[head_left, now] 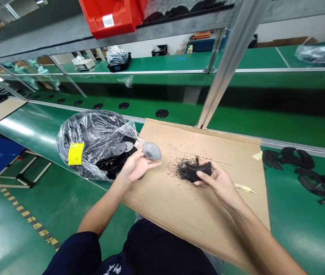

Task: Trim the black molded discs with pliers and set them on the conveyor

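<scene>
Between the thumb and fingers of my left hand (137, 167) is a round grey plastic disc (152, 151), held tilted over the left side of a cardboard sheet (162, 206). My right hand (215, 177) grips a curved black plastic piece (193, 172) above the sheet. Just left of that piece lies a scatter of small black bits (181, 168). A yellowish pen-like tool (245, 188) rests on the cardboard by my right wrist. Close to my left hand, a clear plastic bag (94, 130) with a yellow label stands open, full of dark discs.
Several curved black parts (305, 164) lie on the green bench to the right. Black discs (161, 113) sit in a row along the green strip behind. A metal post (231, 61) rises at the cardboard's back edge. Overhead hangs a red bin (113, 17).
</scene>
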Motion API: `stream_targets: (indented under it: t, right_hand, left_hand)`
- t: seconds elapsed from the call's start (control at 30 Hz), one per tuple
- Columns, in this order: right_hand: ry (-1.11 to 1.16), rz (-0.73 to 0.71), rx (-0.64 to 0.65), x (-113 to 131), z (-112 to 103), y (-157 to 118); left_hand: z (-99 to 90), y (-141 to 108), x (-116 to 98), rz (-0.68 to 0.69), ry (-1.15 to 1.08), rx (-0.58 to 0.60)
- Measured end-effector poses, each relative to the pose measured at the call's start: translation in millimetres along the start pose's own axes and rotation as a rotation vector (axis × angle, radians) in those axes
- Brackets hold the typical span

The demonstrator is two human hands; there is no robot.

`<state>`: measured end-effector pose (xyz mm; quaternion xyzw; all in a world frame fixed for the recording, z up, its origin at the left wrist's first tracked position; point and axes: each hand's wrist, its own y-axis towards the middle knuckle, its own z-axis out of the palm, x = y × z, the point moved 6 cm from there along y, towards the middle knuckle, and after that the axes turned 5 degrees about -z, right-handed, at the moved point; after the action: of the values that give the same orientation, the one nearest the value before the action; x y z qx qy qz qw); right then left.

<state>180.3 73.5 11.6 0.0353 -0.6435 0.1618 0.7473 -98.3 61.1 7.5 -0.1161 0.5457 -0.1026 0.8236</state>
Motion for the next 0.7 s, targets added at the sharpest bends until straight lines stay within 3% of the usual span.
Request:
stream_targets:
  t: [0.1,0.17,0.3,0.5,0.7]
  right_hand:
    - [-0.018,0.0,0.071,-9,23,2]
    - [-0.006,0.004,0.058,-16,24,3]
    - [-0.014,-0.038,0.011,-25,13,0]
    - [-0.045,-0.045,0.04,-28,5,-7]
    - [-0.031,-0.022,0.048,-33,1,-11]
  left_hand:
    - [25.9,6,29,-0.103,-0.062,0.046]
    - [39.1,12,37,-0.069,0.003,0.052]
    - [63.0,18,36,0.135,0.239,0.069]
    - [104.3,13,33,0.445,0.688,0.261]
    - [117.4,7,38,0.651,0.975,0.334]
